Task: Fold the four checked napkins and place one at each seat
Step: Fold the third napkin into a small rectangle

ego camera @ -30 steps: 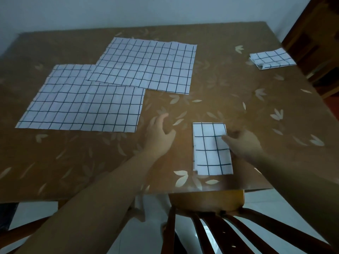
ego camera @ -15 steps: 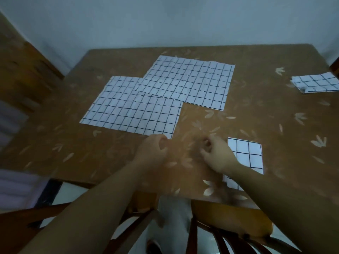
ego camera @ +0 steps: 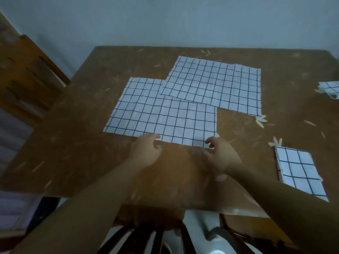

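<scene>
On the brown table (ego camera: 77, 147), which has a pale leaf pattern, lie four white napkins with a dark checked grid, and I take the near unfolded napkin (ego camera: 165, 114) as the landmark. It lies flat and open in the middle of the table. The far unfolded napkin (ego camera: 216, 87) lies just behind it and to its right, also flat, and its near left corner overlaps the far right part of the landmark napkin. To the right of the landmark, well apart from it and close to the near edge of the table, lies a folded napkin (ego camera: 300, 171) as a small rectangle. Another folded napkin (ego camera: 330, 88) lies far to the right of the landmark, at the right edge of the view, and only a part of it shows. The left hand (ego camera: 146, 153) is at the near edge of the landmark napkin, about at its middle, with the fingers curled and loose; the fingertips touch or almost touch the cloth, and I cannot tell if they pinch it. The right hand (ego camera: 223, 156) is at the near right corner of the same napkin, its fingers half bent and spread, not closed on anything that shows. There are no containers on the table, and no writing or label can be read. Below the near table edge, the dark slats of a chair back (ego camera: 146, 239) show.
</scene>
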A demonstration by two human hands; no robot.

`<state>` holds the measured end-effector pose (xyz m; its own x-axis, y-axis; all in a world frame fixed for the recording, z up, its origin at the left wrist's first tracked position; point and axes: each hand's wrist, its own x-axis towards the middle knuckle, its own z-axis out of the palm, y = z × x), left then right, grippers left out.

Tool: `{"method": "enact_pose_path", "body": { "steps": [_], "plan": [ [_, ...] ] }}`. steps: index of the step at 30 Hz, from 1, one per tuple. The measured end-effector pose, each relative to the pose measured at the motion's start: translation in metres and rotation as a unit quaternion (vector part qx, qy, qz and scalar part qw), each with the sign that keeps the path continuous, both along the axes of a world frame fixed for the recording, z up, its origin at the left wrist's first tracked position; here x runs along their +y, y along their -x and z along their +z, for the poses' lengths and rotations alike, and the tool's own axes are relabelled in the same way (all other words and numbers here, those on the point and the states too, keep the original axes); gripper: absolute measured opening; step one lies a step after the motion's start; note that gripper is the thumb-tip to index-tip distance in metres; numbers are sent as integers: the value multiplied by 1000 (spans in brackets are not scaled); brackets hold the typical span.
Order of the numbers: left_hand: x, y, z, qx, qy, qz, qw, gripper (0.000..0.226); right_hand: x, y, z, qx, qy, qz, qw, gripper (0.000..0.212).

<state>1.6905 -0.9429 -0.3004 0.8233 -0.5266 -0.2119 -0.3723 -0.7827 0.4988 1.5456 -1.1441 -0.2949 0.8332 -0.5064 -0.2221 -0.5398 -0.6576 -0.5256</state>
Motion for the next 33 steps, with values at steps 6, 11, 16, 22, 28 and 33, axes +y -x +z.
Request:
{"method": "enact_pose_path", "body": {
  "steps": [6,11,16,22,28,33],
  "plan": [
    [34,-56,-7,-63,-77,-8,995,50,0,-28,-2,29,65,21,997,47],
    [30,-82,-18,-78,-169,-41,982,59,2,-60,-14,107,133,66,983,69],
    [35,-97,-28,-48,-214,-51,974,63,8,-94,-43,125,132,107,978,76],
    [40,-120,-42,-17,-211,-73,975,64,28,-115,-67,130,129,115,976,78],
    [55,-116,-55,2,-218,-94,971,67,52,-117,-76,146,164,81,972,80],
    [87,-119,-58,-53,-213,-136,966,68,93,-114,-75,148,165,50,974,78]
  ]
}}
